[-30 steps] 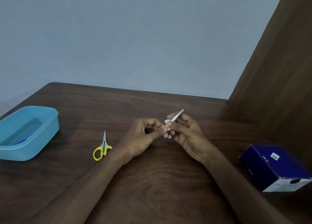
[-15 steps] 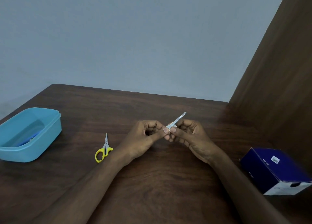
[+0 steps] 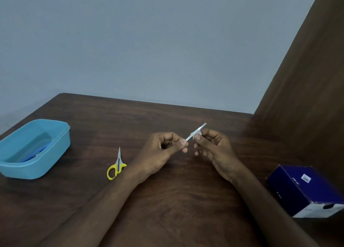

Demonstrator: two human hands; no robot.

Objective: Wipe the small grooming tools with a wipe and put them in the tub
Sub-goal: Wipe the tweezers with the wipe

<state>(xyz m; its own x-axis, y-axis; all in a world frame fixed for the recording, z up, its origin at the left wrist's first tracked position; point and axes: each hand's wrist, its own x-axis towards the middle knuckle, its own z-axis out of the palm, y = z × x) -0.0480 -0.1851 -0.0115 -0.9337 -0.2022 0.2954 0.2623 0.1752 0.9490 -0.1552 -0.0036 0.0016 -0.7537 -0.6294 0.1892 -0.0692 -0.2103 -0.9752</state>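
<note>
Where pinched, nail file (image 3: 195, 132) between hands (image 3: 188, 150).

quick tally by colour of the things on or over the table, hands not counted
Blue: 3, the tub, a blue item inside it and the dark blue box
Yellow: 1, the scissors
Silver: 1, the metal file pinched by the left hand
White: 1, the wipe in the right hand
Total: 6

path to tub (image 3: 55, 153): open | obstacle: scissors (image 3: 117, 165) between
</note>
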